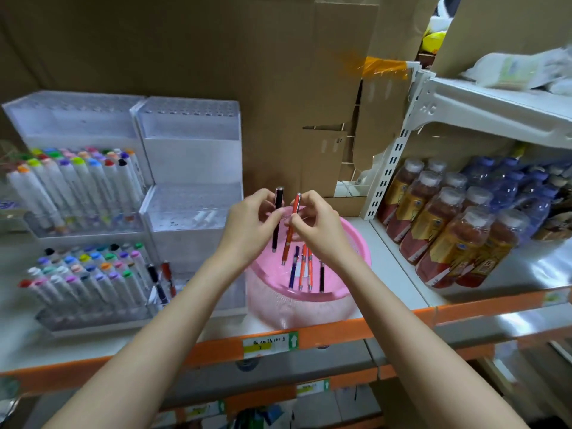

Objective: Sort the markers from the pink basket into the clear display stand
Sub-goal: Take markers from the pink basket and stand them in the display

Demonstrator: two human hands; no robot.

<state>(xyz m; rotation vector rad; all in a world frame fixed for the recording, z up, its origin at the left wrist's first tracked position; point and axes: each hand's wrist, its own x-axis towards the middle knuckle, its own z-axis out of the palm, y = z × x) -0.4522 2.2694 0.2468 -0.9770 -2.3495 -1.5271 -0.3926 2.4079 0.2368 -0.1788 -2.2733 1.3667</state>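
A pink basket (356,261) stands on the shelf in the middle of the view. Inside it lie several markers (305,270), blue, orange and black. Above the basket my left hand (250,224) pinches a black marker (277,218), held upright. Close beside it my right hand (315,227) pinches an orange marker (291,233), also upright. The clear display stand (192,168) rises in tiers to the left of the basket; two markers (161,283) stand in its lowest front part.
White markers with coloured caps (83,184) fill two racks at the far left. Bottled drinks (458,230) crowd the shelf to the right, behind a white upright (390,168). Cardboard forms the back wall. The shelf's orange front edge (340,334) runs below the basket.
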